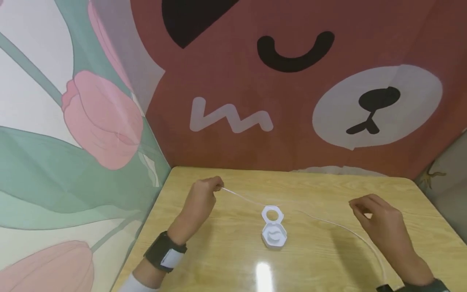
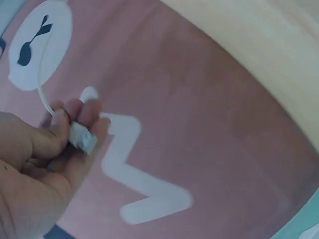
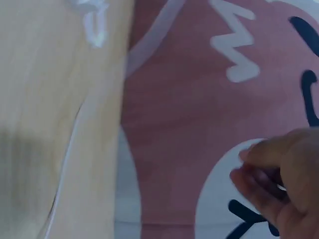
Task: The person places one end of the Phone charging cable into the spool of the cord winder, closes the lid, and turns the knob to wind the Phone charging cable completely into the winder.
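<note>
My left hand (image 1: 198, 198) is raised over the table and pinches a thin white cable (image 1: 240, 196). Its plug (image 2: 82, 138), white with a pale metallic end, rests against the fingers in the left wrist view. From that hand the cable sweeps right past a small white hexagonal case (image 1: 274, 236), then curves down to a black piece (image 1: 384, 288) by the right wrist. The case's ring-shaped lid (image 1: 272, 214) is flipped up. Beyond the cable, my right hand (image 1: 383, 221) hovers with loosely bent fingers and thumb tip close together, nothing visible between them.
The case stands mid-way on a wood-patterned table (image 1: 233, 259). Behind the table hangs a cloth (image 1: 233, 150) with a brown bear's face, and to the left another (image 1: 33, 170) with pink tulips. Both wrists wear dark straps (image 1: 166, 251).
</note>
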Demonstrator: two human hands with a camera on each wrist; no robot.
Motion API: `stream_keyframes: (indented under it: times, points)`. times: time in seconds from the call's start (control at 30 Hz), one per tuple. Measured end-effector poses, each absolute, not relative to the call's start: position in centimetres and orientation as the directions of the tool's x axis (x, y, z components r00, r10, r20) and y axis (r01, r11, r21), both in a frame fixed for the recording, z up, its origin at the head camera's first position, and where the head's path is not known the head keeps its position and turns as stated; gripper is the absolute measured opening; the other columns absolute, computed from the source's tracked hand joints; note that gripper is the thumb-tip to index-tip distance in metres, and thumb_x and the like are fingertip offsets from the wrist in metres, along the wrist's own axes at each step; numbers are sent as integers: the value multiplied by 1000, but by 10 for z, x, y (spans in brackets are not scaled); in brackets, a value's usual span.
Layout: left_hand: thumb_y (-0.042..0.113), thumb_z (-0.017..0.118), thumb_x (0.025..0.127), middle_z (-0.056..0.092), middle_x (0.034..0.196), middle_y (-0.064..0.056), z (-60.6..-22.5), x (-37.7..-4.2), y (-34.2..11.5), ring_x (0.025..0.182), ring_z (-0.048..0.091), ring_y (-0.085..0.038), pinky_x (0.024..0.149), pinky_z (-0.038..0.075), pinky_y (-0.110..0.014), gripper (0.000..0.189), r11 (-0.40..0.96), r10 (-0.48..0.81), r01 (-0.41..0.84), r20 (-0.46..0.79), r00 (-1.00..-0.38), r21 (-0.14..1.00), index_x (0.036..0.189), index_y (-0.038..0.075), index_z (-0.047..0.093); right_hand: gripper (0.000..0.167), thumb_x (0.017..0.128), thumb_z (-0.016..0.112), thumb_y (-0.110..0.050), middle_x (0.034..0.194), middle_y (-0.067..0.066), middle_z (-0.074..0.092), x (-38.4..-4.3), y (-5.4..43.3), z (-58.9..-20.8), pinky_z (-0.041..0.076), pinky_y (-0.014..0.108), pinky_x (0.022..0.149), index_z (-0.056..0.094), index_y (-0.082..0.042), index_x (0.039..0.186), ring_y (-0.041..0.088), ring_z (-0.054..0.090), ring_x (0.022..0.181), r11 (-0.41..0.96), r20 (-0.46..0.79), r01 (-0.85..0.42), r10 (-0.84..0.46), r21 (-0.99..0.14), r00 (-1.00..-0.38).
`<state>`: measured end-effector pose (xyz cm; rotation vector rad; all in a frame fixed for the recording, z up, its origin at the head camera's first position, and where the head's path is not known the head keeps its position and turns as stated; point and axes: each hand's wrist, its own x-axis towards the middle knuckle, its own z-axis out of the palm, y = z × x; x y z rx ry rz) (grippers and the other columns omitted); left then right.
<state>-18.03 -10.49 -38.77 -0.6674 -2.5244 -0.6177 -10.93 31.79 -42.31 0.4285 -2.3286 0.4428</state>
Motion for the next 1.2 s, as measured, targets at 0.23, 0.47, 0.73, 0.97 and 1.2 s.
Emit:
stream_keyframes:
  times: [0.23,0.47,0.73,0.97,1.2]
  points:
    - [-15,70,85,78,85,-5,-365,-172,-68,81,76,-18,71,63,-28,22,658,449,700,600,-662,279,90,7,73,42,84,86,-20,112,7,67,-122,266,-418,45,3,89,69,-5,119,20,64,101,797,679,-554,-270,-240,-683]
    - [-27,63,74,77,93,-4,-355,-157,-28,88,75,-15,77,62,-23,45,597,583,770,538,-609,225,100,8,73,39,101,59,-41,108,2,74,-129,204,-407,52,8,89,73,-7,115,18,72,96,653,714,-716,-377,-247,-590]
    - [-29,61,73,78,98,-3,-360,-157,-34,92,74,-14,79,62,-23,48,625,576,744,502,-645,239,101,8,74,14,98,68,-20,89,-4,66,-125,204,-406,49,7,62,74,-8,96,4,63,71,679,712,-687,-345,-261,-612]
    - [-31,57,73,77,93,-5,-367,-161,-55,88,74,-16,76,62,-25,48,645,485,711,569,-664,279,97,7,73,34,70,86,11,83,-5,64,-116,220,-398,39,6,54,79,-8,98,-3,47,64,740,710,-635,-324,-222,-625]
    - [-27,63,80,77,92,-5,-371,-165,-71,88,75,-17,76,63,-26,39,648,442,701,603,-665,298,94,7,74,14,83,80,-7,77,-8,67,-108,236,-391,37,7,51,81,-8,97,-6,42,61,740,732,-639,-315,-209,-604]
